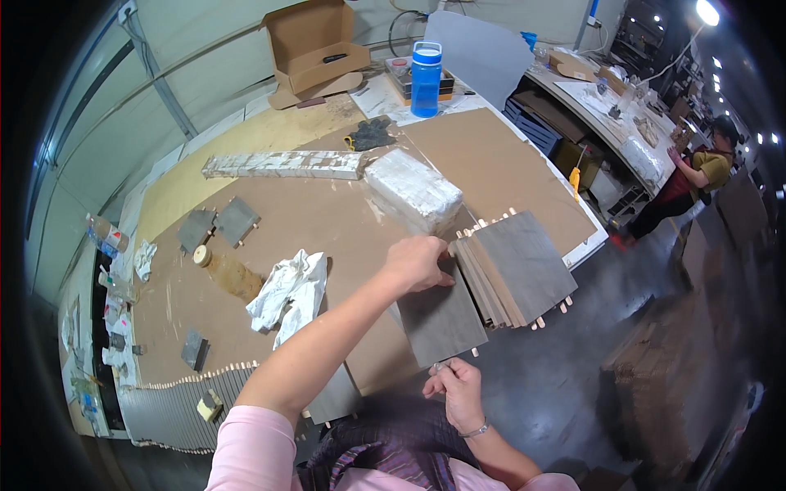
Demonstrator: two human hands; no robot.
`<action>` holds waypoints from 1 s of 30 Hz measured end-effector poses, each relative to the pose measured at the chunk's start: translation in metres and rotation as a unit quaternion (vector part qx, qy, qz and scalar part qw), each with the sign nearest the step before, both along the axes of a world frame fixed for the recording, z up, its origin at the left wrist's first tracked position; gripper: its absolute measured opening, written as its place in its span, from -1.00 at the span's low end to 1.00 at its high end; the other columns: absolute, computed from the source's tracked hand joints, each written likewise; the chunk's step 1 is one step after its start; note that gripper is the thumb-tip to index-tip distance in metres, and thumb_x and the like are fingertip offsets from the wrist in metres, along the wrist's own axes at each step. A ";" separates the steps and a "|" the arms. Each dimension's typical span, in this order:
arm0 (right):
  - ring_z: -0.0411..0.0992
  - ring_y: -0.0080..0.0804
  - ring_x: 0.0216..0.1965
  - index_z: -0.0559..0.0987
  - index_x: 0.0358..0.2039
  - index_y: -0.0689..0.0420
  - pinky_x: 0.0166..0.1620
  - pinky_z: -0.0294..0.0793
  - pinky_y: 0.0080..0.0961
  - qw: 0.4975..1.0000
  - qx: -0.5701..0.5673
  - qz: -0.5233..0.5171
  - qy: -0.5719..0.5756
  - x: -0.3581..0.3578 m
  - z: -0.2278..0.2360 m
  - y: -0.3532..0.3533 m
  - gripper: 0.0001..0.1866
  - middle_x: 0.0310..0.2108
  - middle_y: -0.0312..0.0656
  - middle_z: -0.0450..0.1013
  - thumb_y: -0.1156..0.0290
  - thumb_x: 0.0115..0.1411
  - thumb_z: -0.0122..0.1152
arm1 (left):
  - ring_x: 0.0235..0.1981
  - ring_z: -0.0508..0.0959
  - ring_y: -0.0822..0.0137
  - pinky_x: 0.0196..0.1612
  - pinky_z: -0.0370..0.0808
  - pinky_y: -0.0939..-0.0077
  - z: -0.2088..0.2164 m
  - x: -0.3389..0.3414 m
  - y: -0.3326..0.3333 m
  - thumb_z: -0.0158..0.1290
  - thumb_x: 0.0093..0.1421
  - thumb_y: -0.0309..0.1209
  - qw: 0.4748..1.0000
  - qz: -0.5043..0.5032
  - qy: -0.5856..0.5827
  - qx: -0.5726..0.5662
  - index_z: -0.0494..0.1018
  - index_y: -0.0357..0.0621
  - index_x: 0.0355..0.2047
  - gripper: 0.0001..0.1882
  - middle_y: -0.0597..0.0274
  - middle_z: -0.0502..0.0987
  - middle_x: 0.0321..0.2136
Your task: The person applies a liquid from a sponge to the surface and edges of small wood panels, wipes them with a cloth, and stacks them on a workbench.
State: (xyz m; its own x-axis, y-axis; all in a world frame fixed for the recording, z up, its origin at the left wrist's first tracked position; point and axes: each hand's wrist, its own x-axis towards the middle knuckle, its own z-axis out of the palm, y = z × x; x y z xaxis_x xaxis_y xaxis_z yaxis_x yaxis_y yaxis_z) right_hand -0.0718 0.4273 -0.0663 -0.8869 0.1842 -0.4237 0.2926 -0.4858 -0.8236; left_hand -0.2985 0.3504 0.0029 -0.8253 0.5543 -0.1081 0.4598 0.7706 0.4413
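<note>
My left hand (422, 263) reaches across the table, its fingers closed on the far edge of a grey board (442, 315). Just off that board's near edge, my right hand (458, 391) is curled in a pinch; what it holds, if anything, is too small to make out. To the board's right leans a stack of similar grey boards (528, 266), with short pale wooden dowels (538, 324) poking out of their ends. A long white-crusted block (413, 186) lies beyond my left hand. Part of another grey board (336, 398) shows beside my left forearm.
A white rag (288, 295) and a jar of brownish liquid (228, 274) lie left of my arm. Many doweled boards (184, 407) stand in a row at lower left. Farther back are a blue bottle (426, 82), a dark glove (370, 134) and an opened carton (315, 45). A person (696, 176) works at another bench.
</note>
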 end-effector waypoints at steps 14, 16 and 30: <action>0.48 -0.37 -0.61 0.50 -0.45 0.36 -0.50 0.51 -0.48 1.000 -0.009 0.007 -0.006 -0.001 0.000 0.002 -0.83 -0.66 -0.21 0.38 0.53 0.24 0.06 | -0.20 0.63 0.02 -0.13 0.55 0.20 0.013 -0.006 -0.002 0.31 -0.05 -0.18 0.998 -0.047 -0.025 -0.040 0.61 -0.06 -0.15 -0.56 0.08 0.65 -0.29; 0.50 -0.42 -0.56 0.53 -0.42 0.34 -0.45 0.51 -0.53 0.997 -0.076 -0.006 -0.021 -0.001 -0.003 0.005 -0.83 -0.59 -0.16 0.47 0.47 0.23 0.15 | -0.20 0.62 0.02 -0.13 0.53 0.20 0.007 0.002 -0.014 0.30 -0.04 -0.21 0.999 -0.002 -0.042 0.030 0.61 -0.07 -0.15 -0.58 0.08 0.64 -0.30; 0.53 -0.54 -0.34 0.61 -0.29 0.33 -0.20 0.54 -0.53 0.977 0.103 0.161 0.099 0.024 0.032 -0.015 -0.88 -0.36 -0.20 0.57 0.57 0.17 0.24 | -0.31 0.49 0.32 -0.18 0.45 0.44 0.012 0.075 -0.106 0.29 0.02 -0.43 0.925 0.099 -0.138 0.341 0.50 -0.24 -0.20 -0.67 0.23 0.49 -0.35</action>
State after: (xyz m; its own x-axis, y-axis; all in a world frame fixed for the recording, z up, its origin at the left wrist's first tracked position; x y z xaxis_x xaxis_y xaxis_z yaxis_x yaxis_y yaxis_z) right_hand -0.0480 0.4119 -0.0342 -0.9737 -0.0542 -0.2211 0.2276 -0.2132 -0.9501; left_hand -0.2238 0.2445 0.0153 -0.9110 0.4123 -0.0118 0.1362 0.3276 0.9350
